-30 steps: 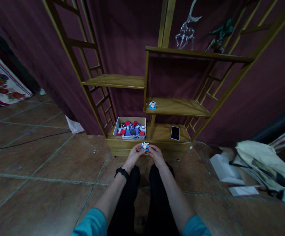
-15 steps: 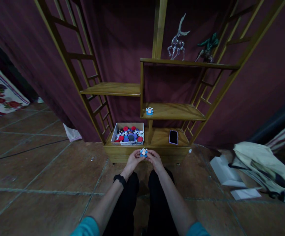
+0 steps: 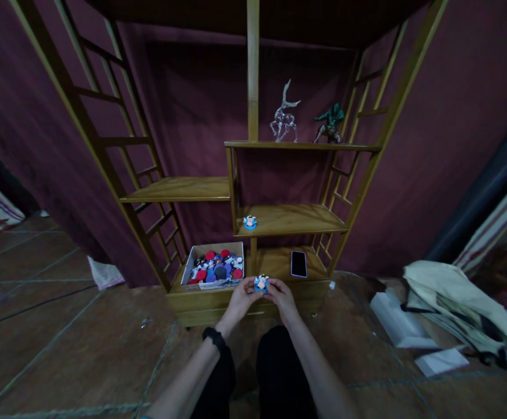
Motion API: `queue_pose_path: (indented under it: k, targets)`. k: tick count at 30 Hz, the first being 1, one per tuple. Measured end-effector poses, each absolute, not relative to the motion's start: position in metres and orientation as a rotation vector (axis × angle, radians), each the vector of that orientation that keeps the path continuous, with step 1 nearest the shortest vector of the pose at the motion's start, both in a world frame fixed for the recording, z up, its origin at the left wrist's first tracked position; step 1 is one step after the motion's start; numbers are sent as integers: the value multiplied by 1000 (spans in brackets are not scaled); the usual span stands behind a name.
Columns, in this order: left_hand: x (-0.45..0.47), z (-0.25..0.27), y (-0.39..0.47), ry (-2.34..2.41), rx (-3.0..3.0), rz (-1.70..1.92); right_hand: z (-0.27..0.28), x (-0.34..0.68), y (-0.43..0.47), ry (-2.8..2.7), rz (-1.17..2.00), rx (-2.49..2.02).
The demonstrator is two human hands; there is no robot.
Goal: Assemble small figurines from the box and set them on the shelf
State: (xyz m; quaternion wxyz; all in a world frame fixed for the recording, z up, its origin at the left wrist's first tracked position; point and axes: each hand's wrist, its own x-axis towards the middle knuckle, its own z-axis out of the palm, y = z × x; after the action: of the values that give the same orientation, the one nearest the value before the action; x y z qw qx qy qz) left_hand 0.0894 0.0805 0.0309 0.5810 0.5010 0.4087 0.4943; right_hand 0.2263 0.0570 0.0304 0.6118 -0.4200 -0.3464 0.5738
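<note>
From my remote seat I see a maroon curtain (image 3: 0, 105) filling most of the background, with a wooden shelf unit (image 3: 174, 189) standing before it on the tiled floor (image 3: 105, 349). A pale bag (image 3: 458, 291) slumps on the tiles at the far right. On the unit's bottom level, toward the left, sits an open cardboard box (image 3: 196, 251) full of small figures and red, blue and purple discs. A clear glass deer (image 3: 284, 119) stands on the upper right shelf, beside a green statuette (image 3: 332, 123). My left hand (image 3: 241, 297), a black band on its wrist, and my right hand (image 3: 283, 295) meet before the unit's base, the grip of both clamped on one toy. A dark-screened phone (image 3: 298, 264) lies on the bottom level at right. The smallest things come last: a blue-based figurine (image 3: 250, 222) on the middle shelf's left end, and the similar held toy (image 3: 261, 283), upright between my fingertips.
</note>
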Motion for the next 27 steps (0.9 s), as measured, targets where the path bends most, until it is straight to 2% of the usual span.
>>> queue_pose_path:
  k: [17, 27]
  targets:
    - [231, 155, 181, 804, 1576, 1188, 145, 366, 138, -901, 1039, -980]
    - [294, 183, 234, 979, 1949, 1163, 180, 426, 183, -950, 913, -1122]
